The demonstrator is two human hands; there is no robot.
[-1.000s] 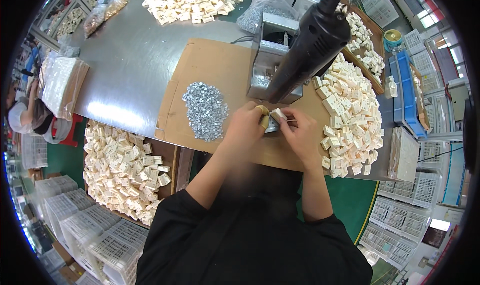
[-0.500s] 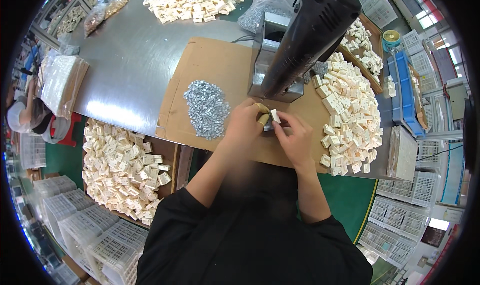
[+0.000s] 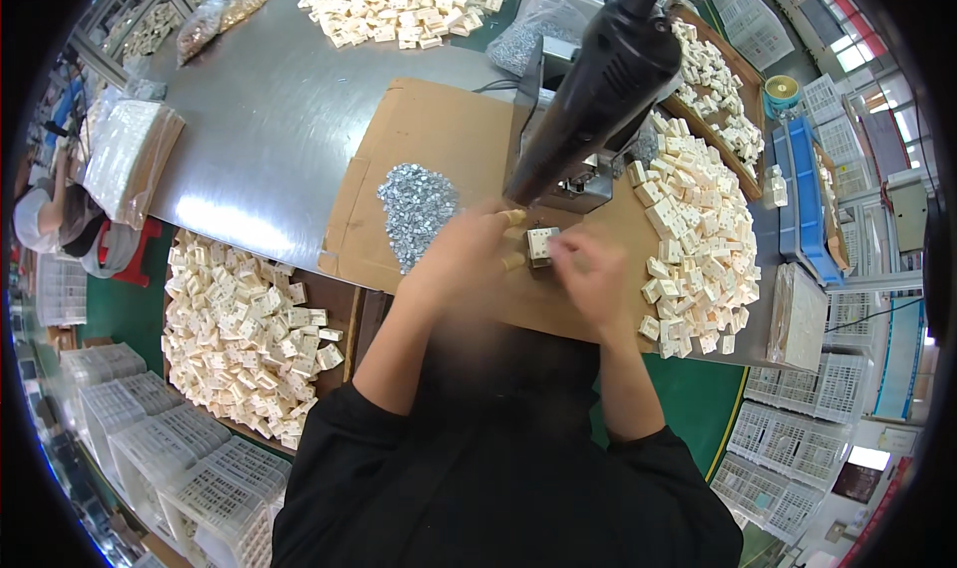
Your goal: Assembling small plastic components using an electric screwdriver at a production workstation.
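Observation:
A small cream plastic block (image 3: 542, 242) with little holes in its top face sits on a small dark seat on the cardboard (image 3: 459, 120). On its left is my left hand (image 3: 467, 254), yellow covers on its fingertips. Its thumb and finger are spread apart, just short of the block, with nothing seen between them. Beside the block's right edge, my right hand (image 3: 595, 277) is smeared by motion; whether it grips anything is hidden. To the left lies a heap of small shiny metal pieces (image 3: 417, 214).
A black handheld power tool (image 3: 598, 95) slants over a metal machine (image 3: 583, 189) beyond my hands. Cream blocks are heaped at right (image 3: 703, 239), at the back (image 3: 399, 5) and in a wooden bin (image 3: 244, 339) at lower left. A blue crate (image 3: 802, 199) stands far right.
The cream block, earlier tilted between my fingers, now sits flat with its holed face up. My left fingers have spread away from it. My view has shifted slightly.

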